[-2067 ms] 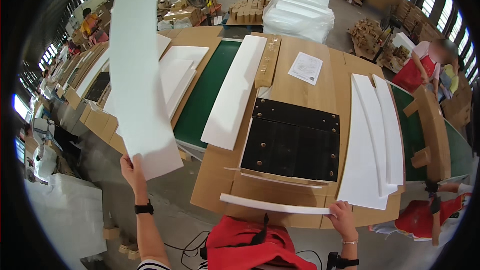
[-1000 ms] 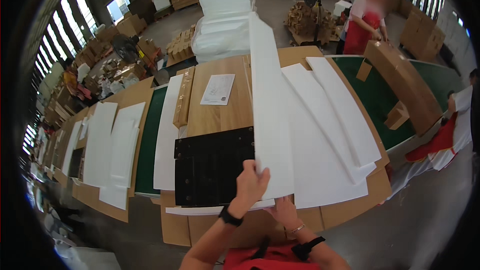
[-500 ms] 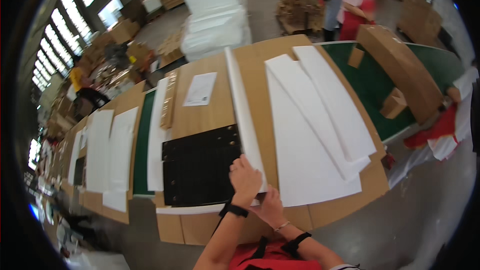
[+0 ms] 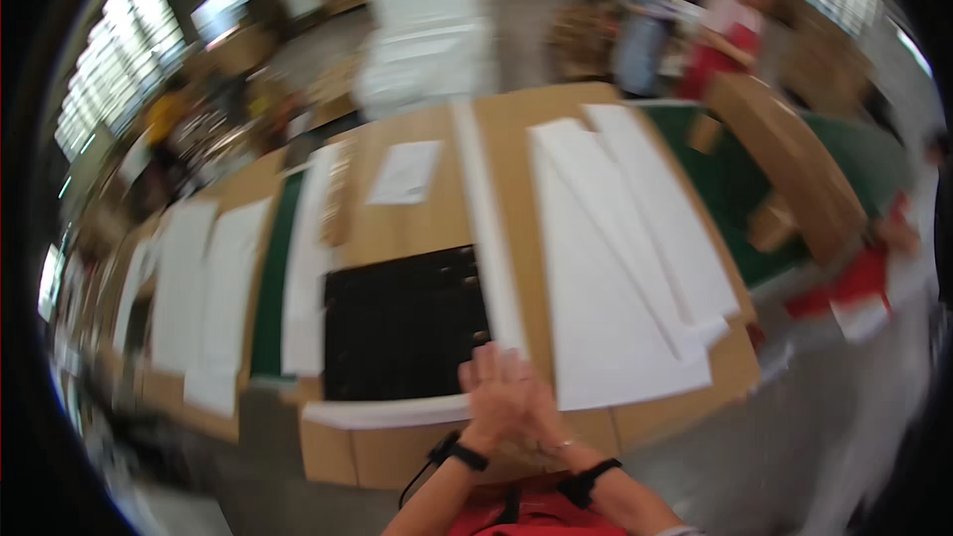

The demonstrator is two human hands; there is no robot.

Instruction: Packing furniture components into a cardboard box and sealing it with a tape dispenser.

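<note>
A long white foam strip (image 4: 486, 238) runs away from me along the right edge of a black panel (image 4: 402, 333) on the wooden table (image 4: 516, 109). My left hand (image 4: 493, 389) grips the strip's near end at the panel's front right corner. My right hand (image 4: 544, 427) sits just under and behind the left one, mostly covered by it, so its hold is unclear. Another white strip (image 4: 382, 412) lies across the panel's front edge, close to my left wrist. The picture is blurred by motion.
Wide white foam sheets (image 4: 615, 268) lie right of the strip, more white sheets (image 4: 204, 288) at the left. A paper sheet (image 4: 402, 174) lies behind the panel. A cardboard box (image 4: 794, 164) rests on the green mat. A foam stack (image 4: 427, 25) and people stand beyond.
The foam piece, held up in my left hand at first, has come down beside the black panel. Both hands have gathered at its near end, and the strip now looks narrower.
</note>
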